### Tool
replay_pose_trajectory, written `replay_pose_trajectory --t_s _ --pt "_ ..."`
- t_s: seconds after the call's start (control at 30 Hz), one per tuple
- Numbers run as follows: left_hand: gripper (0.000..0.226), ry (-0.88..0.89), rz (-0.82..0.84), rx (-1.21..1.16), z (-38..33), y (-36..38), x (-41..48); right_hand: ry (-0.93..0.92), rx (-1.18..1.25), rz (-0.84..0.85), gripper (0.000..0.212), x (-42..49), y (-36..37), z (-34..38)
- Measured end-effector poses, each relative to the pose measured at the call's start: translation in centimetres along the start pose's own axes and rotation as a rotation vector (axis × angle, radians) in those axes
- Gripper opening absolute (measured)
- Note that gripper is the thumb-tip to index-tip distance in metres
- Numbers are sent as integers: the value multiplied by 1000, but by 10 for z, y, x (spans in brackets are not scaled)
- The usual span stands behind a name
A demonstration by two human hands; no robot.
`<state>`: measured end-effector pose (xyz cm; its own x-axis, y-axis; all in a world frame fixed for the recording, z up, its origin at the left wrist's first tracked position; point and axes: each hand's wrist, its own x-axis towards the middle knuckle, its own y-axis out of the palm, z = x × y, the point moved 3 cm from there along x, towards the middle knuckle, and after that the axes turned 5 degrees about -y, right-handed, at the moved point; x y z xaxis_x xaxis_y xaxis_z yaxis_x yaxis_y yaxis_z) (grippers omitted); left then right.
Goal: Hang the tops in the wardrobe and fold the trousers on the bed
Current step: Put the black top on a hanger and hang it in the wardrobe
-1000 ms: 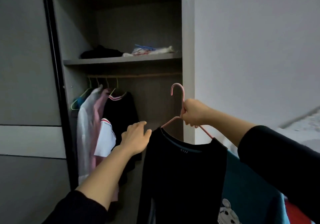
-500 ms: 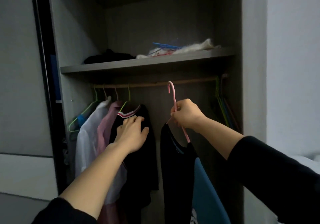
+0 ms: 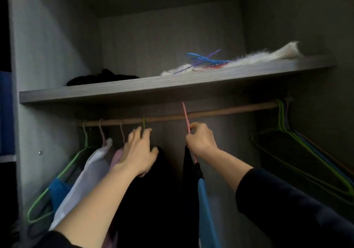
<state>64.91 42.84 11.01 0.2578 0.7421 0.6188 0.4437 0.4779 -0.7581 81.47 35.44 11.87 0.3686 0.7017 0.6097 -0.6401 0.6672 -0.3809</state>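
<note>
My right hand (image 3: 200, 140) grips the neck of a pink hanger (image 3: 186, 117) whose hook crosses the wooden wardrobe rail (image 3: 220, 111). A black and teal top (image 3: 203, 196) hangs from that hanger, edge-on. My left hand (image 3: 138, 152) rests with spread fingers on a black top (image 3: 153, 199) hung on a green hanger hook (image 3: 144, 122). Left of it hang a pink top (image 3: 117, 154) and a white top (image 3: 90, 175).
A grey shelf (image 3: 115, 86) sits just above the rail, holding a dark folded garment (image 3: 101, 77), blue and purple hangers (image 3: 205, 59) and white fluffy fabric (image 3: 268, 55). Several empty green and blue hangers (image 3: 298, 148) hang at the rail's right end. The left wardrobe wall (image 3: 47, 75) is close.
I have moved closer into the wardrobe. My right hand raised the pink hanger so its hook now reaches the rail. My left hand rose onto the hung black top.
</note>
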Motion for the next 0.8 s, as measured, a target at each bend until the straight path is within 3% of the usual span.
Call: replay_pose_trajectory --t_s 0.17,0.4,0.8 --pt "72 13 10 14 24 13 54 33 -19 -24 20 46 44 -5" --pt "90 133 -107 147 43 32 97 -4 -1 3 16 85 89 -11" --pt "93 160 -233 156 52 44 102 -56 -34 90 19 93 132 -25"
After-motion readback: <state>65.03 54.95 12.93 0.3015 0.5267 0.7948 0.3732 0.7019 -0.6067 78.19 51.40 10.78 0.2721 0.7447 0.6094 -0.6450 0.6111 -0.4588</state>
